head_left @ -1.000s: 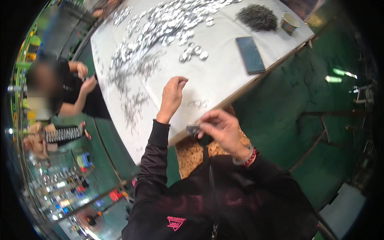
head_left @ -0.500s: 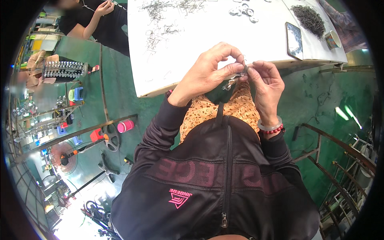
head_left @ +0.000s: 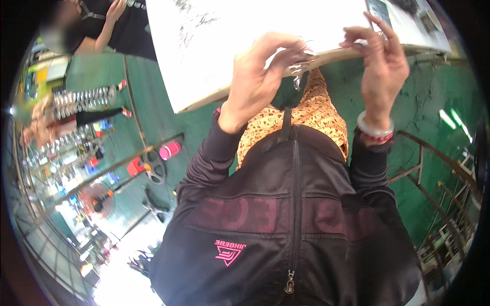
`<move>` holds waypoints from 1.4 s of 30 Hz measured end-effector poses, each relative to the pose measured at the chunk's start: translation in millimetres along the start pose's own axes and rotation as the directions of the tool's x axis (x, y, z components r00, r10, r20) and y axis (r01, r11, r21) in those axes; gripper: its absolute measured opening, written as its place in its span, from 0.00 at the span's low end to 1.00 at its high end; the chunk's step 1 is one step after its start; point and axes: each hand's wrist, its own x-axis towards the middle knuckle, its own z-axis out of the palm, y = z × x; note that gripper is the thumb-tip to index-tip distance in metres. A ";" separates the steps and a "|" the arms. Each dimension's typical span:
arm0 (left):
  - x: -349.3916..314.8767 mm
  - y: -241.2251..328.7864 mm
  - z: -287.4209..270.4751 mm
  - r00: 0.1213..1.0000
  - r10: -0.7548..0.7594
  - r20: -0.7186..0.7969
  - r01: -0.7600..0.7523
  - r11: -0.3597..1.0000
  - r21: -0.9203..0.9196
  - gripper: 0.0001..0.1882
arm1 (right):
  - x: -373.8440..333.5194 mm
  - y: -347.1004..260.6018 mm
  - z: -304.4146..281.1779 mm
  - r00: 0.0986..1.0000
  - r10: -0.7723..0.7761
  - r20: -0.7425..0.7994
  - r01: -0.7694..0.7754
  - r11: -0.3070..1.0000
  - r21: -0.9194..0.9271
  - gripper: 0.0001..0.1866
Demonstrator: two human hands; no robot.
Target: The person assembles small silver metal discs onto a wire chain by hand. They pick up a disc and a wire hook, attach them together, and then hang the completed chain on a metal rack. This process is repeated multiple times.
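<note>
My left hand (head_left: 260, 76) is closed in a pinch over the front edge of the white table (head_left: 229, 61). Small shiny metal pieces (head_left: 298, 77) are held at its fingertips and dangle just past the edge; their exact kind is too blurred to tell. My right hand (head_left: 382, 69), with a pale bangle and red beads at the wrist, is apart from the left, over the table edge at the right. Its fingers are spread and slightly blurred, and I see nothing held in them. Nearest to its fingertips lies a dark phone (head_left: 378, 13).
Thin wire hooks (head_left: 194, 23) lie scattered on the table's far left. A dark wire heap (head_left: 406, 5) and a cup (head_left: 429, 22) are at far right. Another person's arm (head_left: 108, 30) shows at upper left. A fan (head_left: 97, 200), pink cylinder (head_left: 170, 150) and metal rail (head_left: 421, 168) stand around.
My right hand has left the left hand's fingertips, moving right and away from me, its fingers opening. The left hand keeps the metal pieces. The whole view has shifted, with the table higher.
</note>
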 end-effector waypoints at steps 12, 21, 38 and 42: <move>8.6 10.1 3.5 0.978 0.203 -0.050 -0.206 0.978 -0.040 0.07 | 169.2 216.3 -72.5 0.945 -0.069 0.320 0.293 0.614 -0.733 0.16; 10.2 16.9 -10.4 0.987 0.155 -0.033 -0.152 0.986 0.063 0.04 | 153.8 206.4 -13.6 0.954 0.077 0.288 0.228 0.434 -0.872 0.13; -5.3 -24.4 -10.9 0.991 -0.124 -0.047 0.118 0.986 -0.114 0.10 | -24.4 -28.1 61.4 0.995 -0.075 -0.059 0.072 0.996 -0.050 0.08; -3.0 -16.7 -6.3 0.991 -0.134 -0.022 0.130 0.984 -0.120 0.11 | -32.1 -34.1 62.6 0.972 -0.203 -0.120 0.169 0.956 -0.241 0.07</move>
